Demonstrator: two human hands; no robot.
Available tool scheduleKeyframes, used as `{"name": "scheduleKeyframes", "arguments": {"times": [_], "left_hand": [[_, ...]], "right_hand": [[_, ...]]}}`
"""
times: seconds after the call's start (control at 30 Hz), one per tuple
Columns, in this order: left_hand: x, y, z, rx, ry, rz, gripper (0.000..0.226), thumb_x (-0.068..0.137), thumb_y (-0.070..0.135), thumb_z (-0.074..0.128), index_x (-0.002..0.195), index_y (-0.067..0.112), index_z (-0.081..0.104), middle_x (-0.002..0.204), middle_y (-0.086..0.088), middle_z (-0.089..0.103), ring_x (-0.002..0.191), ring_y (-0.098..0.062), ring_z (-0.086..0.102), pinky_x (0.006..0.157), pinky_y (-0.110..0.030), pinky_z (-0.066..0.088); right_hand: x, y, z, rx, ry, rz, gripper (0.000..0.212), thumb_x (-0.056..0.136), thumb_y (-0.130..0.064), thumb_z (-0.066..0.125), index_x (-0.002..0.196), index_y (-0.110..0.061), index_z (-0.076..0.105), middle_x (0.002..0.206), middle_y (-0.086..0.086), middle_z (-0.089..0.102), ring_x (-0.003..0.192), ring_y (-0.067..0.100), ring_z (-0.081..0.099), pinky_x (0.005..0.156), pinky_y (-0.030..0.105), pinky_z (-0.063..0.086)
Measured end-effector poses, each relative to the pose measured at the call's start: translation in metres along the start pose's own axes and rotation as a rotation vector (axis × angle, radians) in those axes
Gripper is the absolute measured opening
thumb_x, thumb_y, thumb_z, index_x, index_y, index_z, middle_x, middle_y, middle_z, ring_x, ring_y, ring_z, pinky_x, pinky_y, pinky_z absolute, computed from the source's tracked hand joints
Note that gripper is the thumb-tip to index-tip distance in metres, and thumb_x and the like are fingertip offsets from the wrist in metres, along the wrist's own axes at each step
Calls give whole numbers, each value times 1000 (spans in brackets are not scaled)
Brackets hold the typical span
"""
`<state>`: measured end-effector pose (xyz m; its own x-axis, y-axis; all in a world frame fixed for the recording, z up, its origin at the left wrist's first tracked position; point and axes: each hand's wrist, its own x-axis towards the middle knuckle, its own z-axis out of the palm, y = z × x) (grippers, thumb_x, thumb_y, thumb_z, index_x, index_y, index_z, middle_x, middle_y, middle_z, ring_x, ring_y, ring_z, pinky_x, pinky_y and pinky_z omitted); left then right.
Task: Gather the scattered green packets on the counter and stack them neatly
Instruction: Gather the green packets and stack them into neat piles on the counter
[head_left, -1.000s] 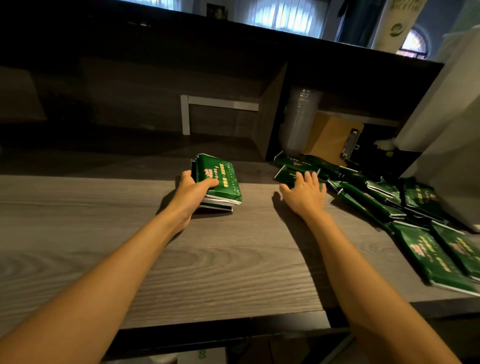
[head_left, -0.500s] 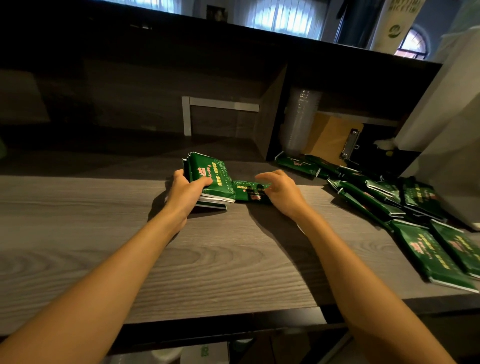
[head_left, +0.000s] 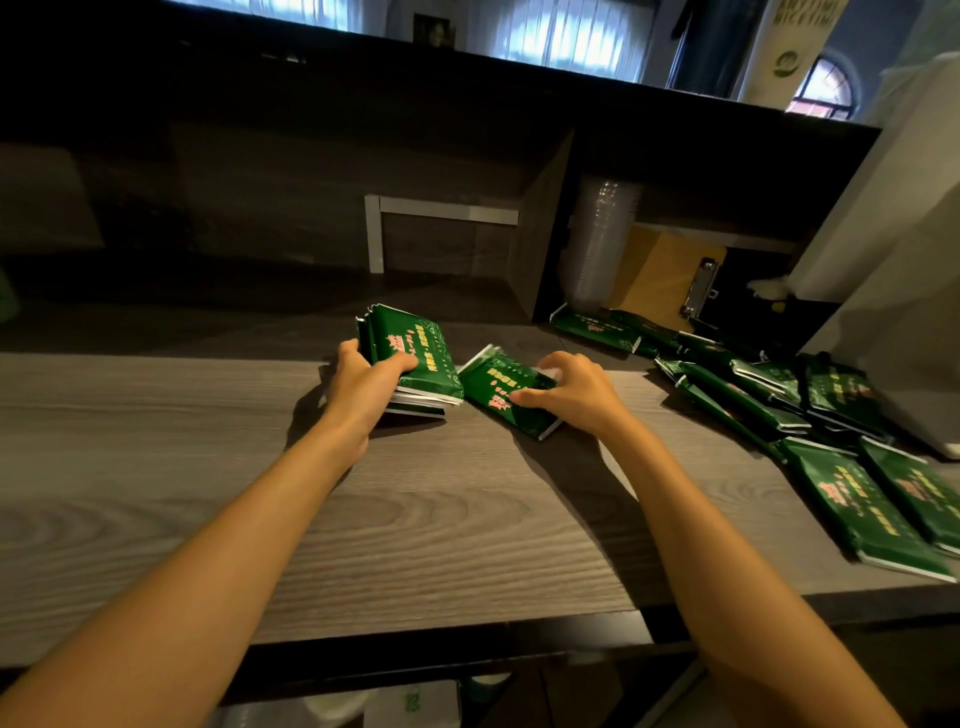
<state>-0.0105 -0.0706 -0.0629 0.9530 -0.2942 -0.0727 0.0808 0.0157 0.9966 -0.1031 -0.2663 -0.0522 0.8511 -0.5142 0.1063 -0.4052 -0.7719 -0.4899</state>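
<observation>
Pinched one packet (head_left: 506, 389) in the right hand (head_left: 576, 395), fingers curled over its far end and thumb on its face, low on the counter (head_left: 208, 467), just at 3 o'clock of the stack (head_left: 415, 358). Gripped that stack with the left hand (head_left: 363, 384), thumb across the top. Looked like the adding step: next called for lifting the packet, turning it square and laying it on top. Left loose packets (head_left: 779, 395) strewn well off at 3 o'clock, a clipboard (head_left: 670, 275) at their 12 o'clock.
</observation>
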Motion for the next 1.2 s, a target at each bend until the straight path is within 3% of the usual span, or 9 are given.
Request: {"name": "scheduleKeyframes", "arguments": {"times": [0.13, 0.23, 0.33, 0.43, 0.63, 0.77, 0.9, 1.03, 1.2], "left_hand": [[-2, 2, 0, -4, 8, -5, 57, 86, 18, 63, 134, 15, 33, 113, -7, 56, 99, -22, 60, 80, -35, 50], [-4, 2, 2, 16, -2, -8, 56, 86, 20, 63, 134, 14, 33, 112, -6, 56, 97, -22, 60, 82, -36, 50], [-4, 2, 3, 27, -16, -5, 54, 87, 20, 62, 132, 14, 34, 113, -7, 56, 97, -21, 59, 81, -36, 50], [-5, 2, 6, 26, -41, -22, 45, 89, 21, 60, 125, 16, 35, 113, -8, 58, 98, -22, 60, 88, -41, 51], [-12, 4, 15, -68, -93, -16, 41, 97, 24, 47, 133, 16, 30, 101, 1, 57, 84, -12, 58, 63, -28, 47], [-13, 2, 19, -17, -99, -5, 46, 101, 36, 33, 141, 16, 23, 126, -7, 54, 99, -16, 56, 81, -33, 47], [-17, 4, 20, -23, -145, -4, 57, 96, 54, 30, 138, 15, 28, 125, -8, 55, 108, -20, 57, 92, -39, 48], [-24, 10, 22, -16, -155, -47, 55, 89, 26, 60, 132, 13, 28, 113, -8, 56, 90, -17, 59, 70, -31, 51], [-27, 21, 35, -40, -176, -87, 47, 87, 14, 61, 124, 12, 32, 114, -11, 57, 90, -20, 61, 70, -32, 52]], "right_hand": [[-4, -5, -6, 241, 92, 140, 45, 87, -31, 65, 118, -1, 52, 118, 14, 60, 108, 27, 57, 78, 37, 50], [-4, -13, -5, 689, 123, 222, 28, 96, -13, 50, 120, -6, 37, 120, 11, 54, 107, 26, 57, 75, 35, 53], [-8, -25, -4, 1160, 28, 188, 41, 92, 3, 43, 131, -6, 34, 114, 8, 52, 96, 20, 59, 76, 30, 52], [-16, -34, 1, 1342, -120, 73, 38, 91, 9, 43, 126, -8, 40, 107, 4, 57, 90, 15, 60, 78, 28, 52], [-25, -45, 18, 847, -143, -66, 38, 95, -11, 51, 132, -6, 45, 115, -1, 57, 102, 13, 57, 79, 19, 49], [-30, -48, 23, 606, -78, -151, 45, 95, -25, 52, 136, -10, 43, 121, 3, 58, 96, 9, 53, 66, 13, 43], [-31, -52, 24, 575, -128, -151, 48, 96, -28, 50, 140, -13, 38, 113, 0, 58, 89, 10, 56, 62, 15, 44], [-30, -48, 15, 578, -244, -98, 48, 98, -20, 45, 143, -10, 32, 95, 4, 58, 61, 7, 49, 47, 12, 41], [-27, -31, -20, 504, -232, -67, 34, 97, -9, 45, 131, -4, 48, 77, 10, 59, 60, 13, 55, 52, 17, 50]]}}
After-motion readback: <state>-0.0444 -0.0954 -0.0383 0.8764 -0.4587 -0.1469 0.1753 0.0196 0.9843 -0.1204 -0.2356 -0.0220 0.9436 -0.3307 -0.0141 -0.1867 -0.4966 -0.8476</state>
